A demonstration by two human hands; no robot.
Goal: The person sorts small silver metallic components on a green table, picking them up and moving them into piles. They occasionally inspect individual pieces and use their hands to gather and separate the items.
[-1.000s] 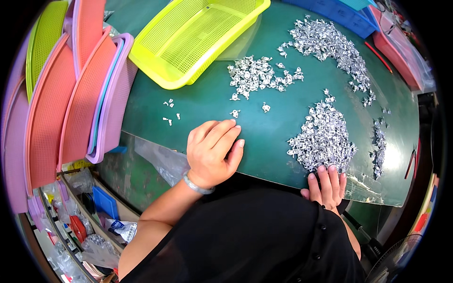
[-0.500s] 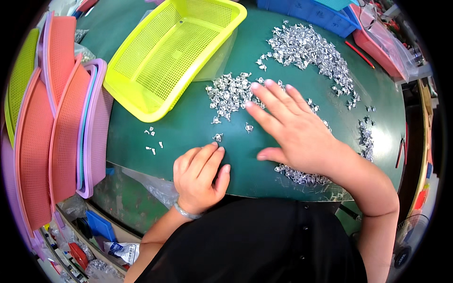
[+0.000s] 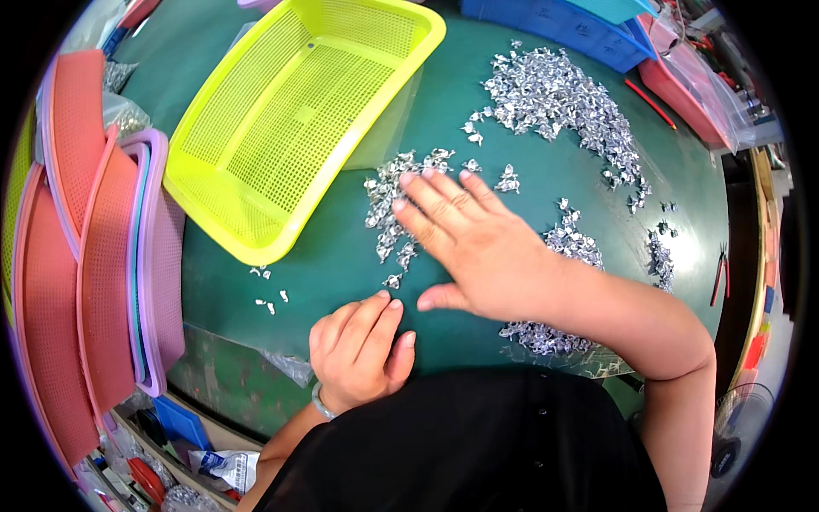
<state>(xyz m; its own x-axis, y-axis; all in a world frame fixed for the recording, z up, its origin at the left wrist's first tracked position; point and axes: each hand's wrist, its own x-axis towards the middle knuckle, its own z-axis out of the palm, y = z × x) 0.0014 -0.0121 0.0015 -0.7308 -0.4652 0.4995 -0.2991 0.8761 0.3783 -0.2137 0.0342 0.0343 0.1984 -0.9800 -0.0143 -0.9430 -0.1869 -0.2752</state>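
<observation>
My right hand (image 3: pixel 478 252) lies flat, fingers spread, over the near right part of a small pile of shiny silver metal pieces (image 3: pixel 380 209). Some of the pieces are hidden beneath it. My left hand (image 3: pixel 357 352) rests at the table's near edge, fingers loosely bent and thumb apart, with nothing visible in it. Its fingertips are right beside a single metal piece (image 3: pixel 392 281). Another group of pieces (image 3: pixel 573 239) shows past my right wrist, and more (image 3: pixel 546 338) lie below that forearm.
A yellow-green perforated basket (image 3: pixel 286 247) stands beyond my left hand; stacked coloured baskets (image 3: pixel 107 282) rise at the left. Far right on the green table (image 3: pixel 256 328) lies a large heap of metal pieces (image 3: pixel 554 90). Blue (image 3: pixel 554 30) and pink (image 3: pixel 682 94) bins stand behind. Red-handled pliers (image 3: pixel 721 277) lie right.
My right hand has swept left and slightly nearer, onto the small pile. Pieces it covered before now show at its right. My left hand has barely moved; the view has shifted a little.
</observation>
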